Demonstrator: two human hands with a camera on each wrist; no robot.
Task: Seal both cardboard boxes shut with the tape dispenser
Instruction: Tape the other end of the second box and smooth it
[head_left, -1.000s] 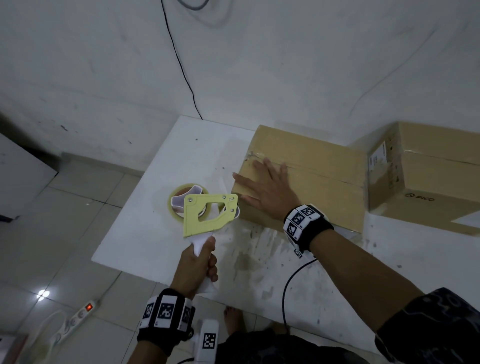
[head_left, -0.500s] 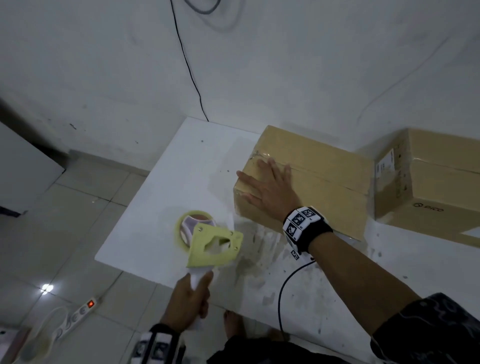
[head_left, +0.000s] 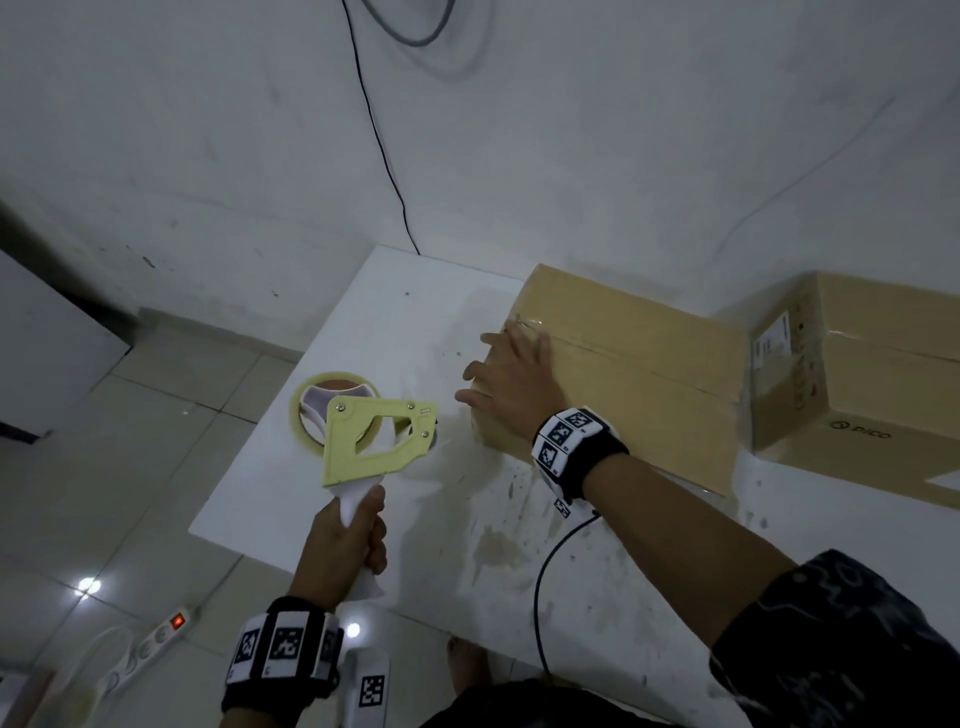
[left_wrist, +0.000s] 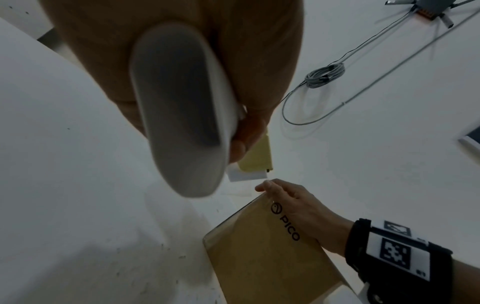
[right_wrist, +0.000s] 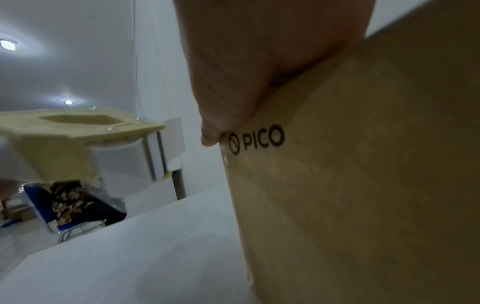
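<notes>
A yellow tape dispenser (head_left: 371, 436) with a roll of tape hangs above the white table (head_left: 322, 457), a short way left of the near cardboard box (head_left: 639, 374). My left hand (head_left: 345, 545) grips its white handle (left_wrist: 179, 115). My right hand (head_left: 511, 379) lies flat on the box's left end, fingers spread over the top seam. In the right wrist view the palm presses the box (right_wrist: 363, 185) beside its PICO logo, with the dispenser (right_wrist: 78, 131) to the left. A second cardboard box (head_left: 878, 384) stands at the right.
A black cable (head_left: 545, 582) runs from my right wrist over the table's front edge. A power strip (head_left: 150, 649) lies on the tiled floor at the lower left. The wall rises close behind both boxes.
The dispenser dropped toward me half a second ago and has now come back up, close to the box's left end. My right hand has stayed on the box.
</notes>
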